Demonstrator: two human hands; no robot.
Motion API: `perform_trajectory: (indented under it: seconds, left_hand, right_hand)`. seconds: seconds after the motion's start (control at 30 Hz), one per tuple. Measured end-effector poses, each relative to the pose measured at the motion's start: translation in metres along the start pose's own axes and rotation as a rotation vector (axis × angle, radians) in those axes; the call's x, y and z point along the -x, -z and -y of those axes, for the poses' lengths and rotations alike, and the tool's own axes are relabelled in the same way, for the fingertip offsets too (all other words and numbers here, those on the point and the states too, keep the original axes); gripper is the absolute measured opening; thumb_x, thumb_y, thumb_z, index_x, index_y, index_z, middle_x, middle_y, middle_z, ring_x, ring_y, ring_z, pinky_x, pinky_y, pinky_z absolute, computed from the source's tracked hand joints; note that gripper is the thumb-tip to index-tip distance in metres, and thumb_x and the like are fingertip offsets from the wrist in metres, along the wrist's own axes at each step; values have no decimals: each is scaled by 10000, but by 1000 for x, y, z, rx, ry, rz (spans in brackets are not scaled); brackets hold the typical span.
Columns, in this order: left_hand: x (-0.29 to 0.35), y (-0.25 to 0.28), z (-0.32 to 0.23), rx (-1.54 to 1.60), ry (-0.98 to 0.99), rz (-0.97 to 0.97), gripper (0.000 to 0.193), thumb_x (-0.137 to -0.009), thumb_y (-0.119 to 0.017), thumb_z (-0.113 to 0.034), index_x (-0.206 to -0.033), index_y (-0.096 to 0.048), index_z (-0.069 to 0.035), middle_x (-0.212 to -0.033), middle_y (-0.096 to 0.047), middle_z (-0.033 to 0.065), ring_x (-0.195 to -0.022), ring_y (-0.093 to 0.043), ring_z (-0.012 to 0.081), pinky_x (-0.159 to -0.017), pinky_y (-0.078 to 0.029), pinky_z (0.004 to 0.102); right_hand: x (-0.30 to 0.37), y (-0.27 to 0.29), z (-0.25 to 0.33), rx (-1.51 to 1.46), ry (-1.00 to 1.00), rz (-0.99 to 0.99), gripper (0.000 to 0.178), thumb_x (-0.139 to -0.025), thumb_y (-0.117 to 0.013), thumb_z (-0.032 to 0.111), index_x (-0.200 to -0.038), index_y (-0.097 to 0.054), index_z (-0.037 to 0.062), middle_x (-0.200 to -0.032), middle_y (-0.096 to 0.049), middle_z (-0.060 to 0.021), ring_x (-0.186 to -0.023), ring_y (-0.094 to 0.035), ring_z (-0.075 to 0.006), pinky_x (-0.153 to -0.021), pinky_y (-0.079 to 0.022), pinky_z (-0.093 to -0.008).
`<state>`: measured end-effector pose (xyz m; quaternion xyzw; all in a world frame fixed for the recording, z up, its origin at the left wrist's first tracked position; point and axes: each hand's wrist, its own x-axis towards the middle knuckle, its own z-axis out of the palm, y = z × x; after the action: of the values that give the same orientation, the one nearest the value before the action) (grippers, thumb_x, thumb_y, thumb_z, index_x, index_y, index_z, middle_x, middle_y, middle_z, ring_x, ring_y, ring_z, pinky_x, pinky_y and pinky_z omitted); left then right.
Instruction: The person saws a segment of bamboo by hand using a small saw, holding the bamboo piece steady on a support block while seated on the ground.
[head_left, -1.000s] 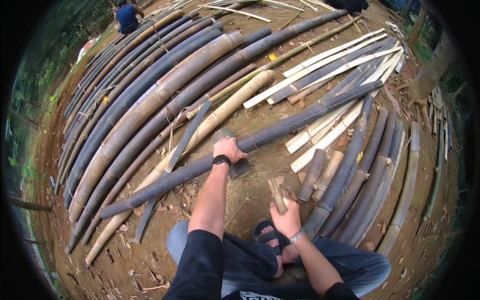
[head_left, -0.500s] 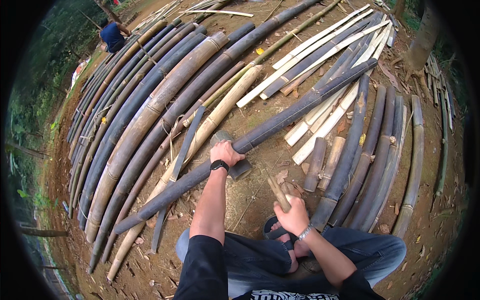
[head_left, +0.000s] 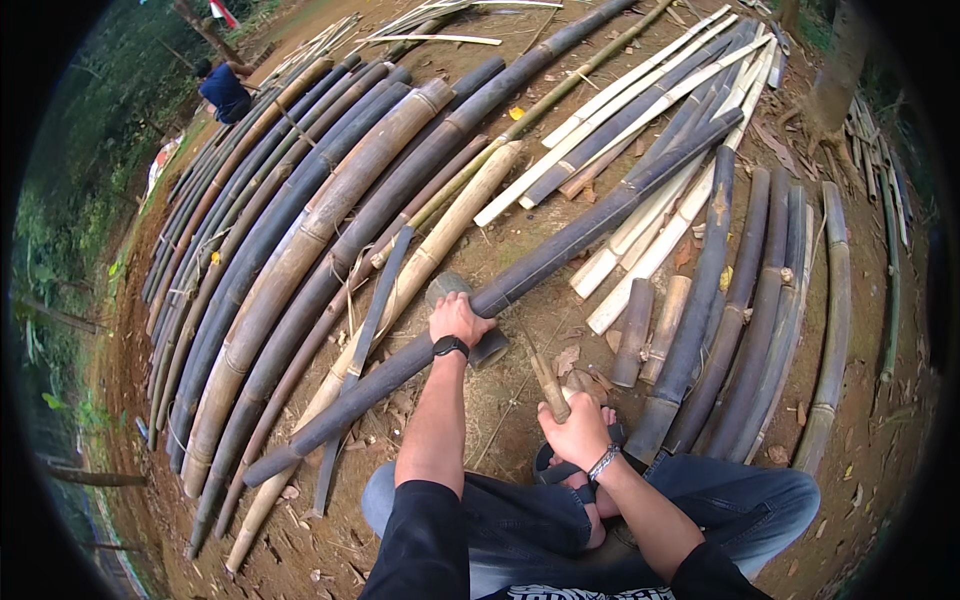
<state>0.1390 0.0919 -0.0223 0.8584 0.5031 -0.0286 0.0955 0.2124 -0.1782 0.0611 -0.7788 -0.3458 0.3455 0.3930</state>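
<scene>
A long dark bamboo pole (head_left: 575, 243) slants across the middle, from lower left to upper right. My left hand (head_left: 460, 320), wearing a watch, is wrapped round it near its middle. Beneath that hand lies a short, thick bamboo piece (head_left: 489, 350), crossing under the pole. To the right and nearer my body, my right hand (head_left: 577, 432) is closed on the wooden handle of a machete (head_left: 550, 388). Its blade appears thin and nearly edge-on, pointing up and left, apart from the pole.
Many uncut bamboo poles (head_left: 310, 235) lie side by side at left. Pale split strips (head_left: 640, 95) are piled at the upper right. Short bamboo lengths (head_left: 632, 330) and longer dark poles (head_left: 745, 290) lie at right. Another person (head_left: 225, 92) sits at the far left, beyond the poles.
My right hand and the machete have shifted slightly left, and the blade has come into view edge-on. My left hand keeps its grip on the pole. The whole view has shifted a little.
</scene>
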Motion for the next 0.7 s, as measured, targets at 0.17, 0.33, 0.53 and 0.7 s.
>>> perform_trajectory:
  seconds: [0.17, 0.33, 0.53, 0.7]
  left_hand:
    - [2, 7, 4, -33, -26, 6, 618, -673, -834, -473, -1104, -703, -49, -1216, -657, 120, -1193, -599, 311, -1006, -524, 417]
    - [-1, -3, 1, -29, -71, -49, 596, -660, -821, -453, -1079, -714, -43, -1199, -671, 129, -1170, -614, 318, -988, -533, 423]
    - [2, 4, 2, -64, -34, -3, 603, -647, -834, -455, -1078, -706, -53, -1196, -665, 120, -1177, -607, 321, -985, -529, 422]
    - [9, -1, -3, -82, -43, -31, 611, -635, -849, -466, -1069, -705, -60, -1177, -664, 114, -1168, -603, 315, -990, -524, 416]
  right_hand:
    - [39, 27, -56, 93, 186, -59, 266, -870, -642, 275, -914, -720, 24, -899, -698, -303, -989, -661, -500, -992, -477, -534]
    - [-8, 25, -26, -17, -98, 46, 239, -879, -647, 287, -880, -696, 54, -699, -659, -236, -765, -681, -446, -783, -536, -513]
    - [45, 22, -21, 150, 228, -100, 236, -865, -658, 283, -891, -684, 49, -709, -664, -237, -698, -670, -434, -700, -542, -484]
    - [10, 8, -14, 9, -37, -7, 239, -857, -659, 254, -826, -655, 18, -698, -662, -225, -706, -678, -418, -658, -531, -490]
